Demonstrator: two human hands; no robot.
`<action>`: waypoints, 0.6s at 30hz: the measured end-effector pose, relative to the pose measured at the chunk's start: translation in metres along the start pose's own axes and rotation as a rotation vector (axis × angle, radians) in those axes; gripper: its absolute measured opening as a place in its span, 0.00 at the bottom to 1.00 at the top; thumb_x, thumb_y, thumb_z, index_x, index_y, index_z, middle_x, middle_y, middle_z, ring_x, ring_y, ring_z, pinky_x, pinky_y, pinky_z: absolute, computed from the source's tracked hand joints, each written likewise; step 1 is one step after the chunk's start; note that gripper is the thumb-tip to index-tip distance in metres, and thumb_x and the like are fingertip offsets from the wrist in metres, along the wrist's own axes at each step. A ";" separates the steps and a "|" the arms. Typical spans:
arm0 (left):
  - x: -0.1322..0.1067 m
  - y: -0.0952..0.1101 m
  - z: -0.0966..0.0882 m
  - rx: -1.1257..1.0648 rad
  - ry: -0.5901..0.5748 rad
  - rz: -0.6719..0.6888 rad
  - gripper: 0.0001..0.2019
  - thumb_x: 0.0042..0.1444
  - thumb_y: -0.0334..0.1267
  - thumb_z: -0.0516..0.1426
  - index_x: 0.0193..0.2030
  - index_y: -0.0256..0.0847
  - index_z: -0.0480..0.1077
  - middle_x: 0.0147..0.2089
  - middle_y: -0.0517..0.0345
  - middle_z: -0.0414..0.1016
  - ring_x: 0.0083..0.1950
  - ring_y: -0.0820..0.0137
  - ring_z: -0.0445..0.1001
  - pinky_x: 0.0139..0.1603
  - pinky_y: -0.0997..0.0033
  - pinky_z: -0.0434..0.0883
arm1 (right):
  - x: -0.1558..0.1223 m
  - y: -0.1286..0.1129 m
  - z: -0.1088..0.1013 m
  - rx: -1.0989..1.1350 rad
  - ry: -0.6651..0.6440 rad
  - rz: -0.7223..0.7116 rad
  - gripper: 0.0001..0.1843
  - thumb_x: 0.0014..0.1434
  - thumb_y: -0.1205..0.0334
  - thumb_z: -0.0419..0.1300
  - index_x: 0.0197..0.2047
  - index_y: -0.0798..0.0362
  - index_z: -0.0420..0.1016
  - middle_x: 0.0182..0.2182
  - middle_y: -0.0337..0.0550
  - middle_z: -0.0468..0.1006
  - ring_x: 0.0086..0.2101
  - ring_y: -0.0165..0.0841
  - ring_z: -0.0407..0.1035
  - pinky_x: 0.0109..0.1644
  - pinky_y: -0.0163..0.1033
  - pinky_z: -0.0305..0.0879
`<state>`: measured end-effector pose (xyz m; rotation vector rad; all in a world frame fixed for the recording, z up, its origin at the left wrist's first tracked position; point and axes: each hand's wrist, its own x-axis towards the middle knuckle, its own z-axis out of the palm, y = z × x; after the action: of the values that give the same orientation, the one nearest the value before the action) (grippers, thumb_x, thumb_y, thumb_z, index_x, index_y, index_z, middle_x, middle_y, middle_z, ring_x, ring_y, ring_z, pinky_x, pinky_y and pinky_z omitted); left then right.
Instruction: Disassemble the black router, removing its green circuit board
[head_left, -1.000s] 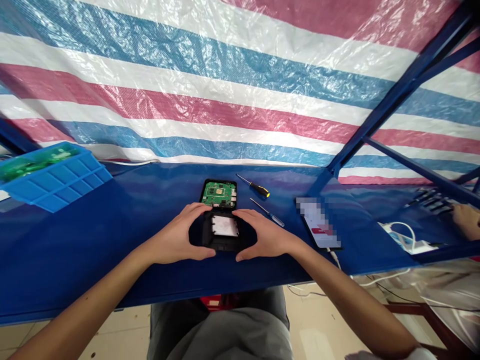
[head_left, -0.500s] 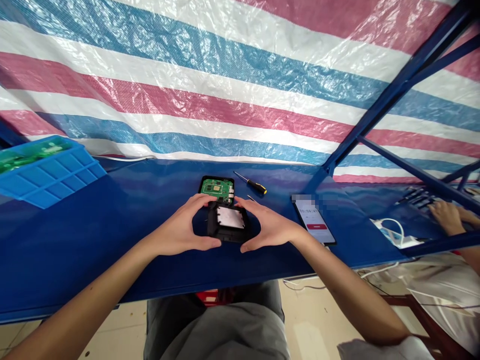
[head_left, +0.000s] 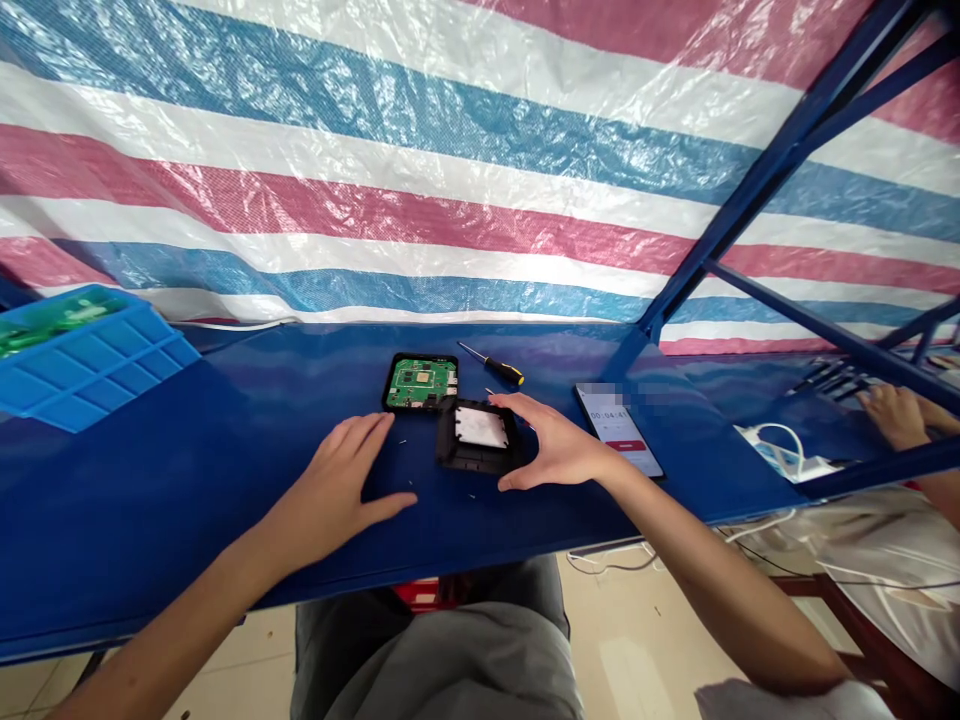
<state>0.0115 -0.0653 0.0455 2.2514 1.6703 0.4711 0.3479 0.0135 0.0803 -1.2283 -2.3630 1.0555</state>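
A black plastic cover [head_left: 448, 440] with a silvery metal plate [head_left: 481, 427] on it lies on the blue table. Its right edge is inside the spread thumb and fingers of my right hand [head_left: 559, 445]; I cannot tell how firmly they touch it. My left hand [head_left: 330, 490] is open over the table to the left, fingers stretched and holding nothing. Just behind the cover sits a black housing with a green circuit board [head_left: 420, 378]. Between my hands are several tiny screw-like bits [head_left: 403, 441].
A yellow-and-black screwdriver [head_left: 504, 371] lies behind the cover. To the right is a phone [head_left: 622, 432] showing a timer. A blue bin [head_left: 105, 370] with green items stands at left. Blue frame bars [head_left: 750, 200] rise at right, near another person's hands [head_left: 896, 415].
My left hand has drawn away from the cover, left and toward me. The cover has shifted right, with my right hand still beside it. The view has turned slightly.
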 end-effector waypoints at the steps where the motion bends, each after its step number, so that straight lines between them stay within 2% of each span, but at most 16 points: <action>1: -0.006 0.004 0.006 0.057 -0.005 0.081 0.47 0.66 0.70 0.59 0.82 0.43 0.57 0.82 0.38 0.61 0.83 0.37 0.55 0.79 0.27 0.58 | -0.002 0.001 -0.002 0.000 0.015 -0.007 0.65 0.45 0.38 0.81 0.79 0.47 0.62 0.78 0.56 0.62 0.76 0.61 0.56 0.79 0.67 0.56; 2: -0.010 0.011 0.011 0.095 -0.032 0.192 0.40 0.71 0.65 0.56 0.82 0.46 0.59 0.82 0.43 0.62 0.83 0.40 0.56 0.81 0.29 0.56 | -0.004 0.002 -0.004 -0.001 0.032 -0.013 0.64 0.45 0.39 0.81 0.79 0.47 0.63 0.77 0.56 0.63 0.76 0.60 0.57 0.79 0.66 0.56; 4: -0.011 0.029 0.023 0.136 -0.071 0.410 0.28 0.79 0.54 0.50 0.79 0.51 0.64 0.80 0.50 0.68 0.82 0.47 0.62 0.80 0.34 0.60 | -0.006 0.003 -0.006 -0.002 0.060 -0.018 0.63 0.45 0.40 0.81 0.79 0.47 0.64 0.76 0.56 0.65 0.75 0.58 0.59 0.79 0.64 0.56; 5: -0.009 0.039 0.029 0.146 -0.072 0.484 0.25 0.80 0.50 0.49 0.78 0.50 0.66 0.78 0.50 0.70 0.79 0.50 0.66 0.79 0.37 0.64 | -0.007 0.004 -0.006 0.000 0.070 -0.020 0.62 0.46 0.41 0.81 0.78 0.47 0.64 0.76 0.56 0.65 0.75 0.57 0.59 0.79 0.64 0.56; 7: -0.001 0.055 0.039 0.143 -0.033 0.540 0.21 0.79 0.44 0.50 0.72 0.48 0.75 0.72 0.50 0.78 0.73 0.53 0.74 0.74 0.45 0.73 | -0.007 0.005 -0.007 0.009 0.084 -0.034 0.61 0.46 0.40 0.81 0.78 0.45 0.64 0.76 0.55 0.65 0.75 0.56 0.60 0.79 0.63 0.56; 10: 0.014 0.066 0.047 0.140 0.003 0.523 0.19 0.79 0.42 0.50 0.60 0.47 0.84 0.61 0.50 0.86 0.63 0.56 0.81 0.63 0.52 0.81 | -0.006 0.005 -0.007 0.022 0.095 -0.050 0.60 0.47 0.40 0.81 0.78 0.45 0.64 0.76 0.55 0.66 0.74 0.57 0.60 0.78 0.63 0.57; 13: 0.025 0.060 0.044 0.139 0.037 0.484 0.20 0.79 0.39 0.50 0.54 0.46 0.86 0.54 0.49 0.86 0.57 0.58 0.83 0.56 0.56 0.83 | -0.006 0.005 -0.007 0.025 0.108 -0.035 0.60 0.46 0.41 0.81 0.78 0.45 0.65 0.75 0.55 0.67 0.74 0.57 0.61 0.77 0.63 0.60; 15: 0.030 0.052 0.037 0.136 0.065 0.444 0.21 0.79 0.40 0.49 0.53 0.43 0.86 0.53 0.45 0.86 0.56 0.54 0.82 0.55 0.52 0.83 | -0.007 0.004 -0.007 0.015 0.113 -0.019 0.61 0.46 0.42 0.81 0.78 0.45 0.64 0.75 0.56 0.67 0.73 0.57 0.62 0.77 0.63 0.61; 18: 0.034 0.039 0.026 0.120 0.088 0.393 0.22 0.79 0.43 0.50 0.53 0.40 0.86 0.61 0.40 0.82 0.62 0.48 0.79 0.60 0.44 0.81 | -0.010 0.005 -0.007 -0.008 0.105 0.005 0.62 0.45 0.41 0.81 0.78 0.47 0.64 0.75 0.58 0.65 0.73 0.58 0.62 0.77 0.64 0.59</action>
<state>0.0651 -0.0449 0.0414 2.6968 1.3217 0.5781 0.3609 0.0106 0.0828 -1.2613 -2.2886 0.9594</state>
